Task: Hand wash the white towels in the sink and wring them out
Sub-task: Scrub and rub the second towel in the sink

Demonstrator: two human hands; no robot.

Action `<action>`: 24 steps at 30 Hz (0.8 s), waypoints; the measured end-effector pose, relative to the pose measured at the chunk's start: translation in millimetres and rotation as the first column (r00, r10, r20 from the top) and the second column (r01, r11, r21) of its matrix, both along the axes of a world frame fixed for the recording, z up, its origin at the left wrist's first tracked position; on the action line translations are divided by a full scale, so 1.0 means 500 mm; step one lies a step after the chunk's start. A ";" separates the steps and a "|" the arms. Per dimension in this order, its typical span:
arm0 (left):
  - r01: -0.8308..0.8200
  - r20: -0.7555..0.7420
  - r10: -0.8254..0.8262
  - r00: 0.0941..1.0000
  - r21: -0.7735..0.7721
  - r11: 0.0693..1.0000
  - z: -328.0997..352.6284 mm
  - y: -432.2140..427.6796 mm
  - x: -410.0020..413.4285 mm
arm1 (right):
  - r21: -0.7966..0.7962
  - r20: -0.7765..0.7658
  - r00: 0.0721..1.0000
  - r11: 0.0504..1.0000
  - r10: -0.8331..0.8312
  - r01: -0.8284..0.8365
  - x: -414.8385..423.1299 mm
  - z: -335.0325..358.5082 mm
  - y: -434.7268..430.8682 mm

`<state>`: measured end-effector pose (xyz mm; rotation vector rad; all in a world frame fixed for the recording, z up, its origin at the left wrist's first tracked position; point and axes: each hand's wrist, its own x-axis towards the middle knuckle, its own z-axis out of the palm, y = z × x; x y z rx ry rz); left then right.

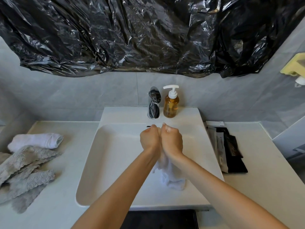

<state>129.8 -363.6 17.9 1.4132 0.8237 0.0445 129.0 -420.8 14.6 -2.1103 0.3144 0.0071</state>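
Over white rectangular ceramic sink (92,162), head view: left hand (149,138) and right hand (171,140) side by side, fingers clamped on wet white cloth towel (168,177) hanging below fists. Step looks like wringing. Next: opposite twist, firm grip. Second rolled white towel (35,140) waits on table (69,204), left.

No text, brand, number or sign can be read anywhere. The soap bottle (171,104) in the upper middle of the frame shows no label. The packets (226,146) at right centre carry pale panels with what may be print, but it is too small and blurred to make out. A white slip (214,123) at their upper end is equally unreadable.
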 end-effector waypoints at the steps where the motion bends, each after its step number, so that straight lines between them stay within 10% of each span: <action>1: 0.013 0.000 -0.013 1.000 -0.014 1.000 0.000 -0.015 -0.013 | -0.011 -0.025 0.999 0.999 -0.032 0.032 0.018 0.000 -0.008; 24: 0.061 0.035 -0.062 0.997 0.038 0.997 -0.037 -0.024 -0.037 | 0.034 -0.068 0.989 0.990 -0.131 0.133 0.048 -0.006 -0.007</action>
